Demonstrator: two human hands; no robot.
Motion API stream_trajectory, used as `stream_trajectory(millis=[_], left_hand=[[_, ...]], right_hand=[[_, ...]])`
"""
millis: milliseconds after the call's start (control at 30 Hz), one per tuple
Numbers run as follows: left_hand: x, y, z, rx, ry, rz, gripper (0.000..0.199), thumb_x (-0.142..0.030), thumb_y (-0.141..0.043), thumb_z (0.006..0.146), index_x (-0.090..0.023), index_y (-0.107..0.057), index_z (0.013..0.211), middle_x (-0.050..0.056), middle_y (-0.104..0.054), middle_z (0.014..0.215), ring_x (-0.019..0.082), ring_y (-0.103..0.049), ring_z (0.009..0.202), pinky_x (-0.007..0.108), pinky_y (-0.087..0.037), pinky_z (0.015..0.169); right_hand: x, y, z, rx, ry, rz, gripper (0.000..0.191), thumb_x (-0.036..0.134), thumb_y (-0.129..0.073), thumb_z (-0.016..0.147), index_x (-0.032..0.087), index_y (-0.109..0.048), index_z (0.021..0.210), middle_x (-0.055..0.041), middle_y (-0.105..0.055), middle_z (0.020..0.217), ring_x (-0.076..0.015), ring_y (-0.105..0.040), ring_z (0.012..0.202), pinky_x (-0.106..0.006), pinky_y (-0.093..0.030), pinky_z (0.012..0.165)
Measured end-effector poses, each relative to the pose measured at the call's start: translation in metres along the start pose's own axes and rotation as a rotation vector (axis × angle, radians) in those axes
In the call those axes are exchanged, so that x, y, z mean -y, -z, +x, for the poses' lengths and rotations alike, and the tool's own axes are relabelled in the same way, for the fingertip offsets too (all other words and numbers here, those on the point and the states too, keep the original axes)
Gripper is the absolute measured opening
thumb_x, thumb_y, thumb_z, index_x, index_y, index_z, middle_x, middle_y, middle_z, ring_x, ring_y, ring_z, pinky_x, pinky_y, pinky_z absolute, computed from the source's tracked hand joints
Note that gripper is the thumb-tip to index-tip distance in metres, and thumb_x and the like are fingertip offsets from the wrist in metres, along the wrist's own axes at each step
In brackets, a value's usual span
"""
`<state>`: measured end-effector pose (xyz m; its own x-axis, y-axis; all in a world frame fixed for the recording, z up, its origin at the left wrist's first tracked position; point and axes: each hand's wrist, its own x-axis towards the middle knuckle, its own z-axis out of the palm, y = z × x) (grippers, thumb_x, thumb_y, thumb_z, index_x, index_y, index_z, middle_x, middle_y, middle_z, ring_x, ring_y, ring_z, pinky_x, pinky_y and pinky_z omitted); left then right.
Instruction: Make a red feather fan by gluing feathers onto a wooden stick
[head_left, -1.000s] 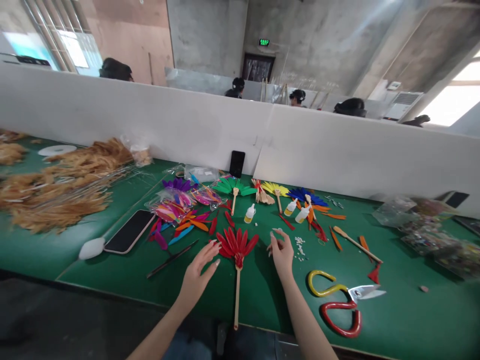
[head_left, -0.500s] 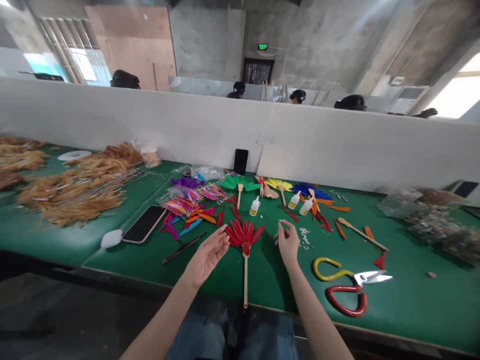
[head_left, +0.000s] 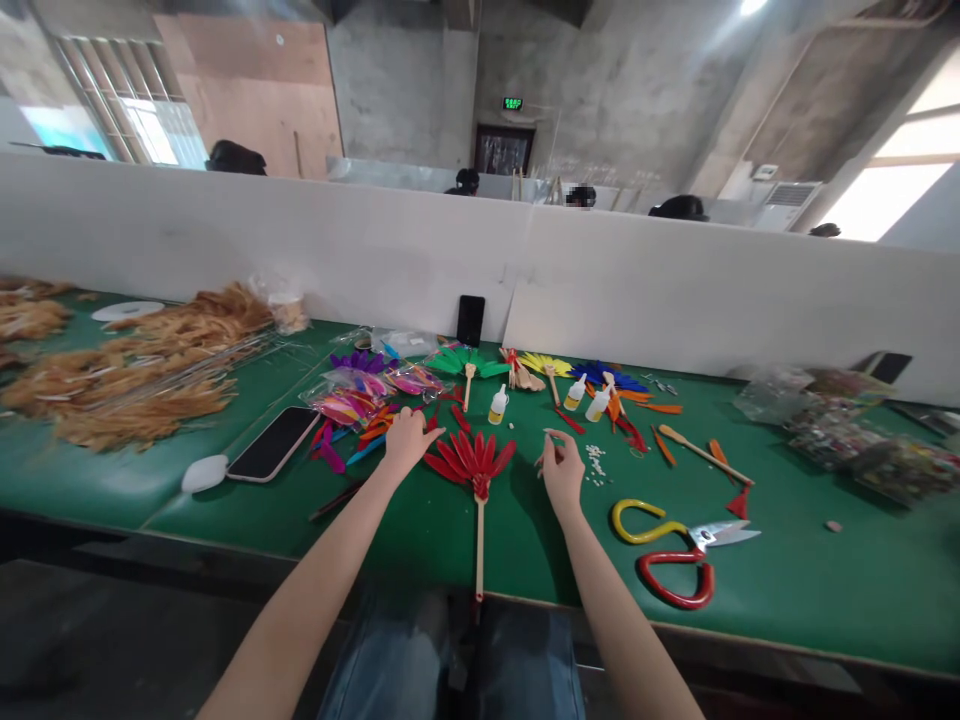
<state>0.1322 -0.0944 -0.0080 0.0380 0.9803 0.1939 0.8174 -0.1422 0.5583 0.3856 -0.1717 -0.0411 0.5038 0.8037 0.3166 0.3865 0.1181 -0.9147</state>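
Note:
A red feather fan [head_left: 471,458] with a thin wooden handle lies upright in front of me, between my hands. My left hand [head_left: 407,440] is over the loose orange and blue feathers [head_left: 373,432] left of the fan. Its thumb stands apart from the fingers, and the fingertips are partly hidden. To the fan's right, my right hand [head_left: 562,468] hovers above the table with curled fingers and the fingertips close together. Whatever it may pinch is too small to make out. Small white pieces [head_left: 596,465] are scattered beside it.
Large scissors [head_left: 697,540] with yellow and red handles lie at right. Glue bottles [head_left: 498,404] stand behind the red fan, before green [head_left: 469,362], yellow [head_left: 547,366] and blue [head_left: 604,376] fans. At left are a phone [head_left: 274,445] and brown fibre bundles [head_left: 142,370]. A white partition [head_left: 405,240] runs behind.
My left hand has moved away from the red fan, up and left onto the loose feathers, turning palm down. My right hand keeps its curled shape. The view has shifted slightly.

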Motion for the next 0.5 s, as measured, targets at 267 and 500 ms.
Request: stream_trajectory(millis=[267,500], left_hand=[[0.002,-0.018,0.013,0.148,-0.001,0.239,0.025,-0.029,-0.055,0.085,-0.009,-0.057,0.101,0.013,-0.056,0.106,0.024,-0.054,0.1,0.041,-0.043,0.086],[0.003,-0.008,0.016,0.223,-0.076,0.314,0.019,-0.028,-0.053,0.086,-0.012,-0.06,0.092,0.007,-0.061,0.096,0.019,-0.056,0.094,0.036,-0.045,0.083]], right_hand=[[-0.003,-0.003,0.003,0.008,-0.014,0.026,0.045,0.055,-0.044,0.08,0.016,-0.054,0.099,0.0035,-0.054,0.047,-0.0126,-0.047,0.033,-0.023,-0.039,0.037],[0.0,-0.001,0.002,0.03,0.016,0.002,0.04,0.051,-0.044,0.082,0.017,-0.054,0.1,0.0025,-0.057,0.05,-0.0128,-0.05,0.036,-0.022,-0.04,0.04]])
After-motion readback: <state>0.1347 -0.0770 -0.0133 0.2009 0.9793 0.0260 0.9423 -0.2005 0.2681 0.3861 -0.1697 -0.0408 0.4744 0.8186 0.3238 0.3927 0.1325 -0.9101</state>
